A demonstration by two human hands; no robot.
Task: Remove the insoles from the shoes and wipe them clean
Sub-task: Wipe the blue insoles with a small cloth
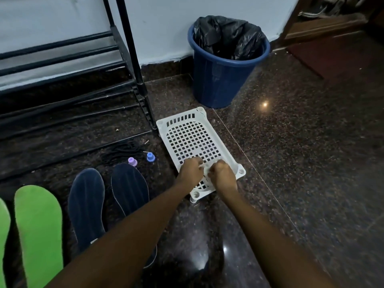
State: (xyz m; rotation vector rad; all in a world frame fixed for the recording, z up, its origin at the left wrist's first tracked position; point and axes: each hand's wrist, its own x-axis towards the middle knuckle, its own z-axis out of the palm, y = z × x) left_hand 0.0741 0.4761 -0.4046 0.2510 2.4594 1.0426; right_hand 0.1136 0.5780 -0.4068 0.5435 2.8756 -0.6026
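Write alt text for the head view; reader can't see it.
The left hand and right hand rest with curled fingers on a white perforated tray on a dark stone floor; what they grip is unclear. Two navy insoles and green insoles lie to the left, a blue bin behind.

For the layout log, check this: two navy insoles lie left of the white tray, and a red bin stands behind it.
The colour is wrong: the bin is blue, not red, as the head view shows. The two navy insoles do lie left of the white tray, the bin behind it.
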